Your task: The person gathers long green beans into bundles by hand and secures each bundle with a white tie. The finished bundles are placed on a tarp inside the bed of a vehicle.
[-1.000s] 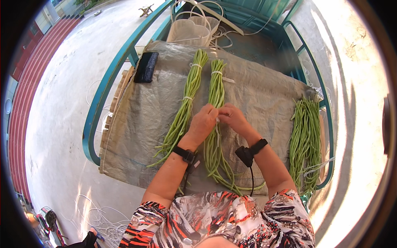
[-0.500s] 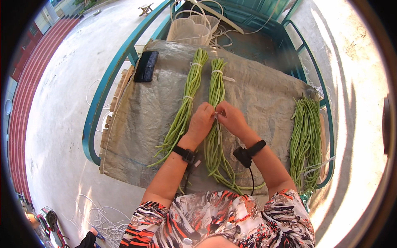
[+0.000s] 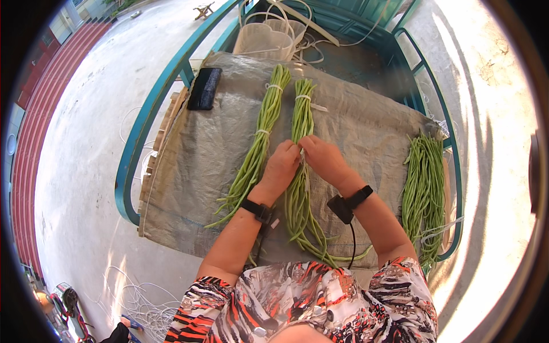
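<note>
Both hands meet over the middle of a long bundle of green yardlong beans (image 3: 302,114), bound with a white tie near its far end. My left hand (image 3: 283,166) and my right hand (image 3: 325,160) are closed, fingertips together, on a thin white tie (image 3: 304,159) at the bundle's middle. The fingertips partly hide this tie, so whether it is knotted does not show. Just to the left lies a second bean bundle (image 3: 264,126) with two white ties around it. Its loose ends fan out toward me.
A woven sheet (image 3: 189,188) covers the bed of a teal-railed cart (image 3: 128,143). Toward the far left lies a black phone (image 3: 205,88); behind it stand white plastic baskets (image 3: 260,43). A larger pile of beans (image 3: 423,194) rests along the right rail.
My hands remain together at the bundle's middle, the right hand and wrist shifting slightly right and up. The view has moved a little.
</note>
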{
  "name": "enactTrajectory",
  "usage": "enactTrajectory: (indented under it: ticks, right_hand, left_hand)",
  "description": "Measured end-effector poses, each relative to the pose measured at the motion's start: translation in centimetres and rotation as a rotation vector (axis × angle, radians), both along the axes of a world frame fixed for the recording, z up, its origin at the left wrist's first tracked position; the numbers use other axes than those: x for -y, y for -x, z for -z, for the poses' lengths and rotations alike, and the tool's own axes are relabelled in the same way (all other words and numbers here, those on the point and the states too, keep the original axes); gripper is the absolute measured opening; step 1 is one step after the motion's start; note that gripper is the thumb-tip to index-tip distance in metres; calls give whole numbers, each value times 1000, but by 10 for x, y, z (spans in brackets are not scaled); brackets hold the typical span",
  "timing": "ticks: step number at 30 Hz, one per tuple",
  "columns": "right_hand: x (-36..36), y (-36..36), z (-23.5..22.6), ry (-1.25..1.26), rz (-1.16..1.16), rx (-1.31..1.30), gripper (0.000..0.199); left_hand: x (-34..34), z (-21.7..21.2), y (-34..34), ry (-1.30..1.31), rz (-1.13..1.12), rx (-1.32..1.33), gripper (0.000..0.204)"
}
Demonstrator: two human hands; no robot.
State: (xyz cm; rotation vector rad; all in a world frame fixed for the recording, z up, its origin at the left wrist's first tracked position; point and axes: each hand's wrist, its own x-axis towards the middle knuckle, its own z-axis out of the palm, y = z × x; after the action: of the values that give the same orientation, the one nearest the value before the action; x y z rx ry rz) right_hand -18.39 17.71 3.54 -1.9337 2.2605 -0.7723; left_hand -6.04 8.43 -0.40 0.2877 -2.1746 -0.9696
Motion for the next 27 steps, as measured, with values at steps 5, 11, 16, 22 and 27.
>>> enactTrajectory:
  ticks: [5, 11, 16, 22, 27]
  right_hand:
    - [-5, 10, 19, 15, 44, 8, 16]
    - [-6, 12, 21, 15, 46, 61, 16]
    - [-8, 18, 23, 11, 61, 59, 15]
    - [-7, 17, 24, 6, 24, 57, 15]
    - [-7, 34, 43, -110, 128, 322, 27]
  left_hand:
    - [-2, -4, -2, 63, 18, -5, 17]
    - [-2, -4, -8, 140, -39, 57, 18]
    - [-4, -8, -8, 121, -23, 99, 18]
    - [-8, -2, -11, 26, -12, 139, 15]
    - [-26, 9, -13, -183, -160, 123, 16]
